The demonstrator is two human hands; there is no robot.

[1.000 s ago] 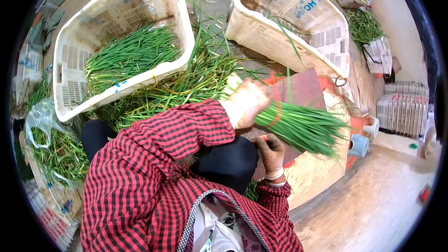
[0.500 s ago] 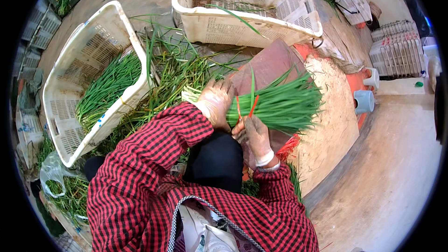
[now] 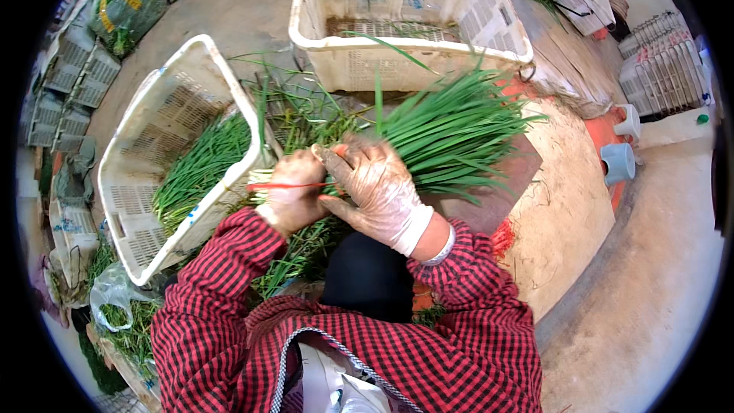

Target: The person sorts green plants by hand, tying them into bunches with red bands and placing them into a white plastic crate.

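A thick bundle of green chives point(image 3: 459, 134) lies across in front of me, leaves fanning to the far right. My left hand point(image 3: 294, 191), gloved, is closed round its pale stem ends, which stick out on the left. A red tie point(image 3: 287, 185) runs across this hand. Close against it, my gloved right hand point(image 3: 382, 199) curls over the bundle, thumb and forefinger apart; its far fingers are blurred, and what lies under the palm is hidden. Beneath the leaves is a dark reddish sheet point(image 3: 489, 210).
A white crate point(image 3: 121, 176) with chives point(image 3: 202, 164) stands at left; another white crate point(image 3: 413, 44) is at the far side. Loose stalks point(image 3: 306, 126) lie between them. Red ties point(image 3: 502, 239) rest on a pale board point(image 3: 569, 206) at right, near a light-blue stool or cup shape point(image 3: 618, 163).
My left hand has shifted left and nearer to the stem ends. The right hand has moved from the bundle's near side up over it, beside the left. The leaf end has swung farther away.
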